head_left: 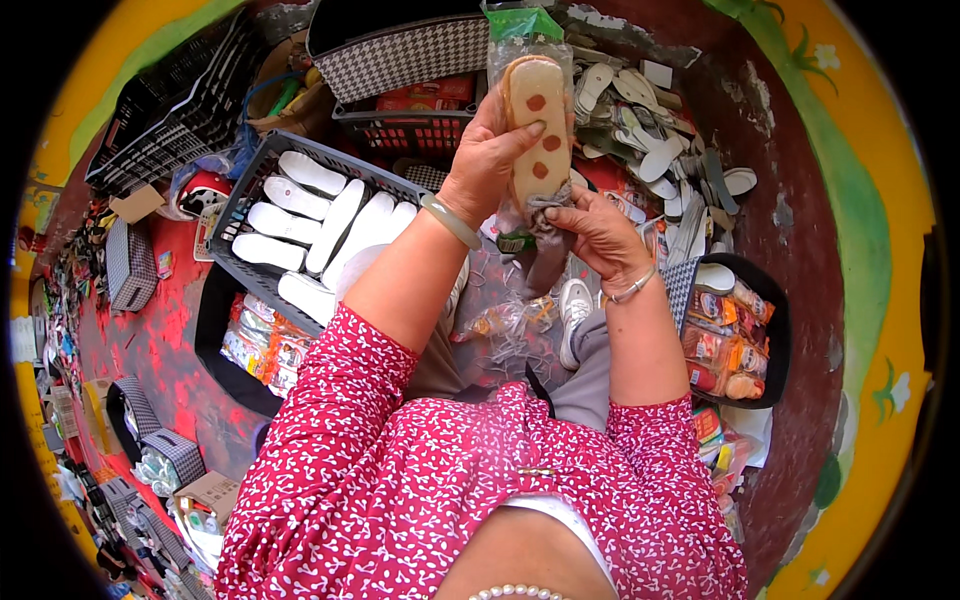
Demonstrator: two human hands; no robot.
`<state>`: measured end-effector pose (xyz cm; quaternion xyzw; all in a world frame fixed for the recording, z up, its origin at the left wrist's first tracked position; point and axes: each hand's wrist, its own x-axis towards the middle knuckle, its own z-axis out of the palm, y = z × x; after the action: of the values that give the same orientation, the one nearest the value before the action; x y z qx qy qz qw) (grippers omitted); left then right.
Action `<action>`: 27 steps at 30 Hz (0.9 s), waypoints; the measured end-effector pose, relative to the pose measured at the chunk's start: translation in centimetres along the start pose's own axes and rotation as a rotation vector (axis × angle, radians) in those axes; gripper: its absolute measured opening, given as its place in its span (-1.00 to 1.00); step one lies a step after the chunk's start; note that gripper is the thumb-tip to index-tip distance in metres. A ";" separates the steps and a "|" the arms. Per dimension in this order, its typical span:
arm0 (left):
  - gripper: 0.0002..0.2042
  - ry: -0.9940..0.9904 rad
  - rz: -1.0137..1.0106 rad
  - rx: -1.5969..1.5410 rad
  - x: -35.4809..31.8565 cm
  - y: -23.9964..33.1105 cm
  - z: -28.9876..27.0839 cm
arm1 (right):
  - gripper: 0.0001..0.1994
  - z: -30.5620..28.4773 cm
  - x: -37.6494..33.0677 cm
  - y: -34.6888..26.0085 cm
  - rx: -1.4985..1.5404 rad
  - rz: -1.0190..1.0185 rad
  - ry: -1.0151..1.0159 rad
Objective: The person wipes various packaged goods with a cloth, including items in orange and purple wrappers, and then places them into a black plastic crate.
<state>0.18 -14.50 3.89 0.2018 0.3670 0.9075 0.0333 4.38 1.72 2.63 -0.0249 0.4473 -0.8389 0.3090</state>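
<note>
Upright in front of me is a pair of beige insoles with reddish-brown spots, inside a clear plastic bag that has a green top. My left hand grips the insoles from the left side, its thumb lying across their front. At the lower end, my right hand pinches a crumpled grey-brown cloth against the insoles between thumb and fingers. How far the cloth goes into the bag I cannot tell. Below the left hand, a green label shows at the bag's lower end.
A dark crate of white insoles stands to the left. Packaged goods fill a black-lined bin on the right and another under the crate. A heap of loose insoles lies at the far right. Plastic scraps litter the floor between my feet.
</note>
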 end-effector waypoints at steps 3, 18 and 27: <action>-0.51 0.004 0.019 -0.042 -0.1 0.0 0.0 | -0.62 0.0 0.0 0.2 0.002 0.047 0.032; -0.65 0.122 -0.378 -0.168 0.1 -1.4 -0.9 | -0.62 -1.5 -0.3 -0.8 -0.233 -0.126 0.075; -0.66 0.161 -0.222 -0.231 0.3 -1.3 -1.2 | -0.71 -1.7 0.0 -1.4 -0.266 -0.033 0.102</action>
<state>-0.68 -14.25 2.32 0.0817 0.2819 0.9476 0.1265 3.10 3.58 2.67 -0.0305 0.5693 -0.7773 0.2662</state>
